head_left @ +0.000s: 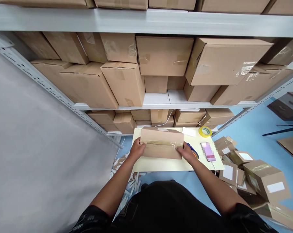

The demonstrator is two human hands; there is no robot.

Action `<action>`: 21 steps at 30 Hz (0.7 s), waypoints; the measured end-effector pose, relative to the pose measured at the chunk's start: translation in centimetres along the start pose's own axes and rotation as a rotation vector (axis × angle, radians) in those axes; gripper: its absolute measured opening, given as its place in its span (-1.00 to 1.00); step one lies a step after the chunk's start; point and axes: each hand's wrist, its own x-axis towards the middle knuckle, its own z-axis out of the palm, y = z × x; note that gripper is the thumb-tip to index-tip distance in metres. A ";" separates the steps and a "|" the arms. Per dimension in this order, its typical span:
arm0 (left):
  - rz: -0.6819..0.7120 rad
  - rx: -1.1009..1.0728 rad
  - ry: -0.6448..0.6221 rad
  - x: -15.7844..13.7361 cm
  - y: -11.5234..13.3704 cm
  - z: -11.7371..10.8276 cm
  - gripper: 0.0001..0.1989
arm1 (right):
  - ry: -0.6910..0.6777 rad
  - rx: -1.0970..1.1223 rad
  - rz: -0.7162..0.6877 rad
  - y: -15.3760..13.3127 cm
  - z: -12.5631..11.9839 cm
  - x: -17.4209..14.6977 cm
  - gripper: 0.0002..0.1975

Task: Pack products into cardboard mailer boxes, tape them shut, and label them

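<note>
A brown cardboard box [162, 150] with clear tape along its seam is held between my two hands, over a pale yellow table [148, 166]. My left hand [137, 149] grips the box's left end, thumb on the near face and fingers partly hidden behind it. At the right end, my right hand [185, 152] holds it the same way. Just beyond that hand lies a blue tape dispenser [192, 150], partly covered by the hand. A yellow roll of tape [205, 131] rests at the table's far right corner, with white paper [188, 131] beside it.
A phone [208, 151] with a white cable lies on the table's right side. Metal shelving [146, 21] full of cardboard boxes rises ahead. Labelled boxes [265, 178] are piled on the blue floor at right. Paper strips [131, 184] litter the floor at left, near a grey wall [39, 145].
</note>
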 end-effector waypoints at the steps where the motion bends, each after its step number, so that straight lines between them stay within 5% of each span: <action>1: 0.005 -0.062 0.011 -0.6 0.0 -0.2 -0.48 | 0.023 0.060 -0.013 0.2 0.1 -0.6 -0.46; 6: -0.087 -0.228 0.000 -3.1 -2.3 1.0 -0.37 | 0.040 0.043 0.034 1.4 2.1 -2.0 -0.37; 10: -0.263 -0.221 -0.010 -5.3 -5.5 2.6 -0.36 | -0.111 0.001 0.065 2.8 3.8 -2.4 -0.32; 14: -0.365 -0.381 -0.114 -6.6 -7.9 1.7 -0.31 | -0.258 0.109 0.114 4.5 3.5 -2.8 -0.32; 18: -0.481 -0.368 -0.069 -4.5 -8.0 -0.7 -0.55 | -0.176 0.356 0.256 5.0 1.4 -1.5 -0.52; 21: -0.464 -0.338 -0.074 -1.4 -6.4 -1.1 -0.48 | -0.074 0.391 0.290 3.3 0.4 0.8 -0.50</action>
